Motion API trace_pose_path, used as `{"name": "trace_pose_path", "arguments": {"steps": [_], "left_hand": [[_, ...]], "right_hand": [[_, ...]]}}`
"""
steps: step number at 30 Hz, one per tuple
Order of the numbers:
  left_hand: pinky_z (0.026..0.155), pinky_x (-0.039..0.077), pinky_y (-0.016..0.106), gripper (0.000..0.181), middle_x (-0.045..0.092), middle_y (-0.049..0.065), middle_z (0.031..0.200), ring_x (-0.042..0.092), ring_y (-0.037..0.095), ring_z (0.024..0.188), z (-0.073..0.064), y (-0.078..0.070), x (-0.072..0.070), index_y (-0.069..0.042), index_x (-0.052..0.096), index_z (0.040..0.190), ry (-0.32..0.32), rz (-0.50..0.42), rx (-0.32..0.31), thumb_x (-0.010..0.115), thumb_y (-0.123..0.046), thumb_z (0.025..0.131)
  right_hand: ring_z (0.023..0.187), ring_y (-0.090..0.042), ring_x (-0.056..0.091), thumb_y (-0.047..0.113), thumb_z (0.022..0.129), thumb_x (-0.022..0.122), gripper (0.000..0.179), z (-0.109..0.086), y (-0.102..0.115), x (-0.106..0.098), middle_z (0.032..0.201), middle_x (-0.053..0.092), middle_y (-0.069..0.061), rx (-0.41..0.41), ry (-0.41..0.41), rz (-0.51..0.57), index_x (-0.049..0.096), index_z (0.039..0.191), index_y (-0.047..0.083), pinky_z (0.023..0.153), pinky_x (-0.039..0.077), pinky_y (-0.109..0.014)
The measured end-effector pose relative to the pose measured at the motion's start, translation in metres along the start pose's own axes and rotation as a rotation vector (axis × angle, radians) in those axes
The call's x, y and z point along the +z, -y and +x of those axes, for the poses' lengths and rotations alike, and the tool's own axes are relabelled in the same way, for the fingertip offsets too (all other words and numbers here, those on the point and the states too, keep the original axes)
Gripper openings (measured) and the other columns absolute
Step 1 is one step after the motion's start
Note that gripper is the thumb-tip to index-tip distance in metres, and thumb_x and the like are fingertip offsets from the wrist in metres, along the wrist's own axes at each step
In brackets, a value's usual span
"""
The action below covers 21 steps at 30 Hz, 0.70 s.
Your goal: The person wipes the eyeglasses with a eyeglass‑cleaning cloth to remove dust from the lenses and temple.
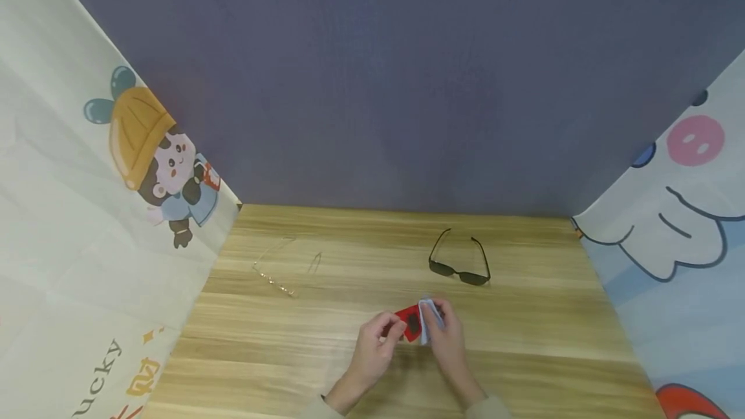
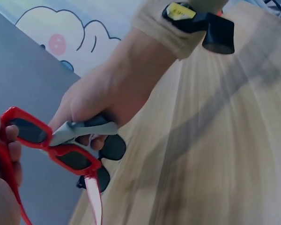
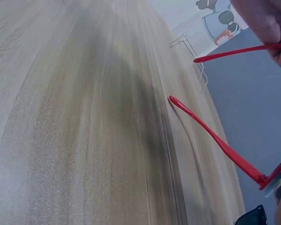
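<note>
Hands (image 1: 372, 346) gripping red glasses (image 1: 412, 323), sunglasses (image 1: 474, 279) beyond, gold glasses (image 1: 271, 280) left

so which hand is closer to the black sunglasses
Right. In the head view the right hand, pinching a cloth on the red sunglasses, is just below the black sunglasses; the left hand, holding the red pair, is farther off, below and to the left.

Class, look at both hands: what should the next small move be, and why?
Probably rub the cloth lightly over the lens farther from the left hand. That hand holds one end of the red sunglasses, and the right hand already holds the cloth against the other half.
</note>
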<state>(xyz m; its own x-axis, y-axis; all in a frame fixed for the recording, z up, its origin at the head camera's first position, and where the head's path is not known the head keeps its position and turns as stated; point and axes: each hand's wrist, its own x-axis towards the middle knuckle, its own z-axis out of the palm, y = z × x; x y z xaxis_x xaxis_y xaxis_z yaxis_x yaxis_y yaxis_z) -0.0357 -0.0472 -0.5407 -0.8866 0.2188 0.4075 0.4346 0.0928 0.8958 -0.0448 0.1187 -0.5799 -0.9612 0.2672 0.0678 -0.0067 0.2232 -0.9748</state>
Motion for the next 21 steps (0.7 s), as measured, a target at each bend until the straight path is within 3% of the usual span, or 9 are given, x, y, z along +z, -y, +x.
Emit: {"name": "trace_pose_path", "arguments": {"steps": [3, 6, 13, 16, 21], "left_hand": [[0.068, 0.059, 0.025, 0.006, 0.071, 0.008, 0.083, 0.068, 0.021, 0.071, 0.002, 0.000, -0.004, -0.007, 0.068, 0.094, 0.082, 0.042, -0.037, 0.066, -0.002, 0.098], [0.074, 0.059, 0.024, 0.004, 0.071, 0.003, 0.088, 0.067, 0.013, 0.081, 0.005, -0.001, -0.009, -0.008, 0.068, 0.093, 0.164, 0.150, -0.030, 0.069, -0.009, 0.097], [0.092, 0.052, 0.034, 0.006, 0.070, -0.005, 0.093, 0.064, 0.012, 0.093, 0.013, -0.005, -0.021, -0.012, 0.066, 0.097, 0.328, 0.476, 0.230, 0.066, -0.017, 0.099], [0.093, 0.051, 0.032, 0.005, 0.070, -0.007, 0.096, 0.064, 0.011, 0.096, 0.015, -0.008, -0.023, -0.014, 0.066, 0.099, 0.392, 0.546, 0.280, 0.067, -0.019, 0.099], [0.095, 0.048, 0.026, 0.006, 0.067, -0.012, 0.093, 0.062, 0.005, 0.094, 0.015, -0.006, -0.026, -0.019, 0.069, 0.097, 0.445, 0.688, 0.401, 0.070, -0.026, 0.097]], "right_hand": [[0.083, -0.011, 0.061, 0.017, 0.101, 0.067, 0.018, -0.002, 0.001, -0.001, 0.101, 0.070, -0.010, 0.001, -0.006, 0.002, 0.066, 0.112, 0.004, 0.070, 0.056, -0.026], [0.082, -0.011, 0.061, 0.016, 0.101, 0.068, 0.016, -0.003, 0.000, -0.001, 0.101, 0.070, -0.010, -0.013, -0.009, -0.006, 0.066, 0.111, 0.004, 0.069, 0.055, -0.026], [0.083, -0.007, 0.060, 0.014, 0.101, 0.066, 0.017, -0.006, 0.004, -0.005, 0.105, 0.070, -0.013, -0.014, -0.017, -0.019, 0.065, 0.114, 0.002, 0.070, 0.053, -0.024], [0.082, -0.006, 0.059, 0.009, 0.100, 0.066, 0.016, -0.009, 0.018, -0.006, 0.105, 0.070, -0.016, 0.000, -0.028, -0.019, 0.065, 0.113, -0.001, 0.071, 0.053, -0.024], [0.079, -0.006, 0.058, 0.007, 0.100, 0.066, 0.014, -0.010, 0.018, -0.007, 0.103, 0.070, -0.013, -0.025, -0.043, -0.026, 0.065, 0.112, 0.000, 0.068, 0.052, -0.024]]}}
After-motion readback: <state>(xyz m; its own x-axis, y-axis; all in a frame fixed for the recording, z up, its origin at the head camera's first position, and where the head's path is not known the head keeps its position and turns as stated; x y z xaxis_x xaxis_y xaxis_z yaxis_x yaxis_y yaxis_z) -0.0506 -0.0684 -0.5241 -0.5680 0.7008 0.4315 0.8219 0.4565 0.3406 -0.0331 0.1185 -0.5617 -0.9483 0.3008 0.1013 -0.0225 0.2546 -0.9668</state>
